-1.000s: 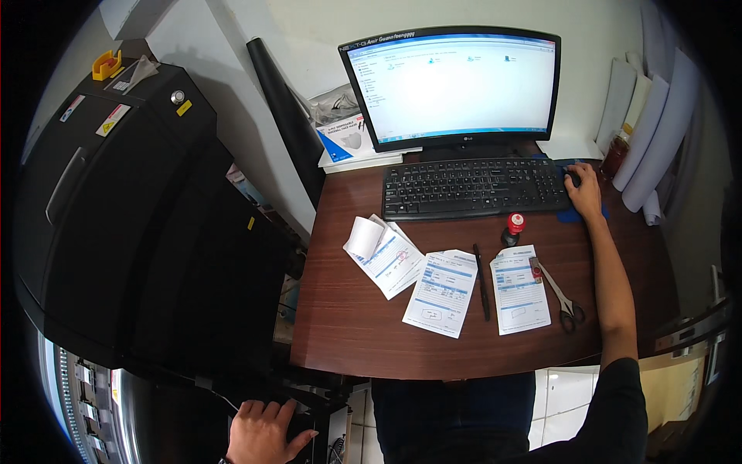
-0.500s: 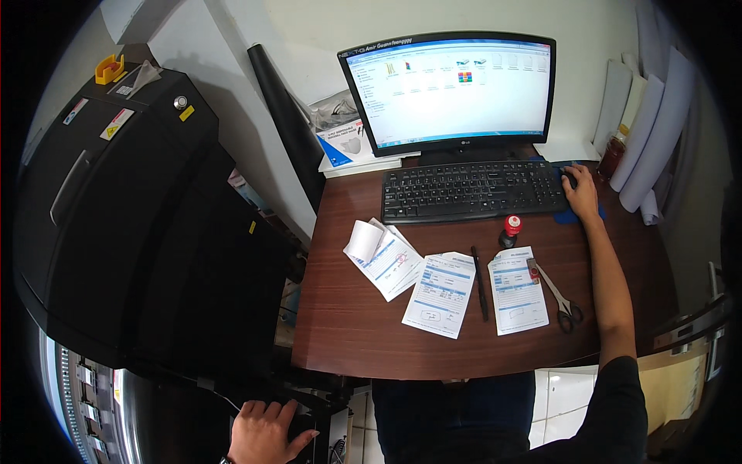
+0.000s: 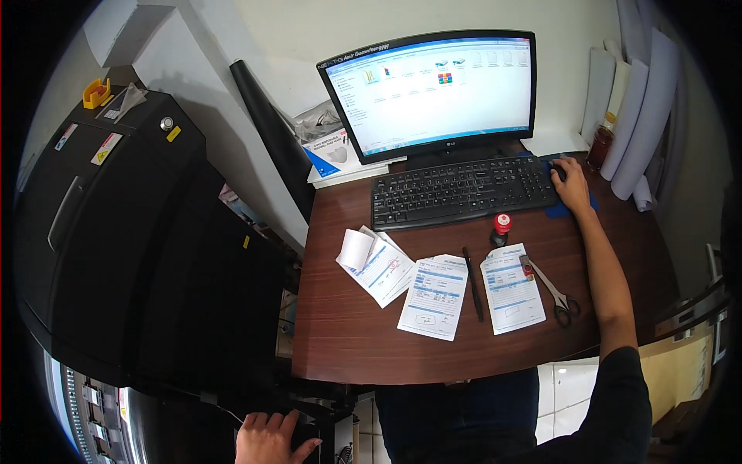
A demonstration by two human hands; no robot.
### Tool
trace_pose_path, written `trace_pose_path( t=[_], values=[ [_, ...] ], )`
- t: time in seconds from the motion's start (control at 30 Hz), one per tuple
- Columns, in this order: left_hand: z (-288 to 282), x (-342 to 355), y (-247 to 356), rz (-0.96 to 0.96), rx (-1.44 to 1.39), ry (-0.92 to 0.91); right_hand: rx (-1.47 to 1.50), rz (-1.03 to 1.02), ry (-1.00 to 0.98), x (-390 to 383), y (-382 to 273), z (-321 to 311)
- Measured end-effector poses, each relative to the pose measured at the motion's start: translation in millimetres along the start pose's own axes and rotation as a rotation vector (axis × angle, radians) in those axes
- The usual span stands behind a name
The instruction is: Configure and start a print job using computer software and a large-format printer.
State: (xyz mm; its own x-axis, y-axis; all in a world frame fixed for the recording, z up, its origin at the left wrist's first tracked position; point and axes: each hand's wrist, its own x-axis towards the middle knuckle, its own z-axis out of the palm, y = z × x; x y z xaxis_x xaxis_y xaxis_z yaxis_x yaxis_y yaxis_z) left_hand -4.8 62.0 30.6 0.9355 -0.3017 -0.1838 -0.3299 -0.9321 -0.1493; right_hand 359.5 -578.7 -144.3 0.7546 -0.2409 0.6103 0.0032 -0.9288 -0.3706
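My right hand is curved over a small black computer mouse on a blue mouse pad, at the right end of the black keyboard. Behind the keyboard stands the monitor, lit with a window of file icons. My left hand hangs low on the left, beside the black machine and off the desk. Its thumb is spread from the fingers and nothing shows in it. What lies under its palm is hidden.
On the brown desk lie slips, a loose pad, a black pen, a red-topped stamp, a USB stick and scissors. A large black machine fills the left; paper rolls lean at right.
The view has shifted slightly, so the monitor and desk items sit a little further left. My right hand stays on the mouse; my left hand sits slightly lower in the picture.
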Motion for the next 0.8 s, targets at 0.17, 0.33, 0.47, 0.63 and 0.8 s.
trace_pose_path(
  t=[0.17, 0.33, 0.47, 0.63, 0.8],
  values=[
    [0.5, 0.5, -0.2, -0.001, -0.006, -0.015, -0.004, -0.003, -0.012, -0.1, 1.5, 0.8],
    [0.1, 1.0, -0.4, 0.008, -0.006, 0.007, -0.009, 0.007, -0.005, -0.2, 2.7, 1.6],
    [0.3, 1.4, -0.1, 0.006, 0.002, -0.001, -0.003, -0.011, 0.005, 0.2, 3.5, 1.9],
    [0.3, 0.9, -0.4, 0.005, 0.015, 0.0, 0.006, -0.007, -0.003, -0.2, 3.2, 1.8],
    [1.2, 1.4, -0.8, 0.009, 0.013, 0.007, -0.006, -0.013, 0.0, 0.3, 2.9, 1.1]
  ],
)
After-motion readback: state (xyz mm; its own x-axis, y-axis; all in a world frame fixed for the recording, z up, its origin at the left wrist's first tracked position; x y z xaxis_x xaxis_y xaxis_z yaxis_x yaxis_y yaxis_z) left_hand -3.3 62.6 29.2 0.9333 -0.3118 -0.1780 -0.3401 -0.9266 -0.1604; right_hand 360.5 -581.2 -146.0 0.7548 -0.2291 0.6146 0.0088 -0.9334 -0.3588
